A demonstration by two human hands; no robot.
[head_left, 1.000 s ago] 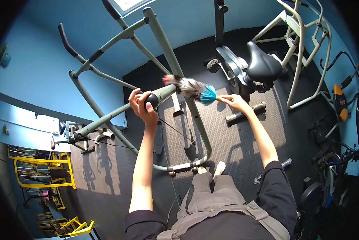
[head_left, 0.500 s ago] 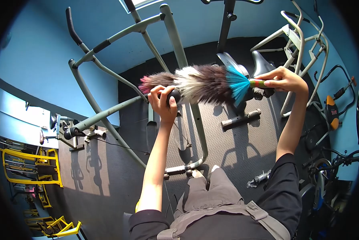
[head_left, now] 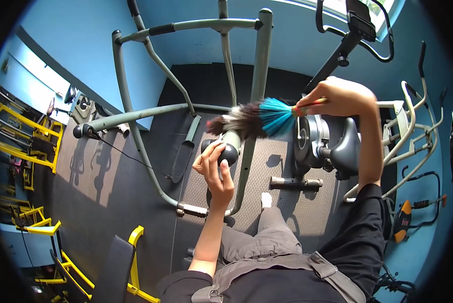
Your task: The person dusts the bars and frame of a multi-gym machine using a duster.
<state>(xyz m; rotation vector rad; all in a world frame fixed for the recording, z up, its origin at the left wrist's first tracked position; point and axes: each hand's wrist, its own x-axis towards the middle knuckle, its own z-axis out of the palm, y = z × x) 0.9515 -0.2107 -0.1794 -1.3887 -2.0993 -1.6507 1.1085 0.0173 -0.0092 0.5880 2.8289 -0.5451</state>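
Note:
My right hand [head_left: 340, 98] is closed round the slim handle of a feather duster [head_left: 277, 118], its bands blue, dark brown, white and reddish. The duster points left, and its blurred far end lies over the grey-green tube of an exercise frame [head_left: 263, 60]. At the end of that tube is a rounded black end cap [head_left: 229, 154]. My left hand [head_left: 215, 171] is at this cap, fingers curled on one side and thumb on the other.
An exercise bike [head_left: 312, 144] stands ahead to the right, beside a pale tubular machine [head_left: 408, 121]. Yellow-framed equipment [head_left: 27, 134] is at the left, and a black padded bench [head_left: 114, 267] stands near my left side. A cable [head_left: 120, 151] hangs by the frame.
My view has swung, bringing the bike console and bench into sight. The duster has moved over the tube behind the cap and looks foreshortened. My left hand stays at the cap, its grip looser.

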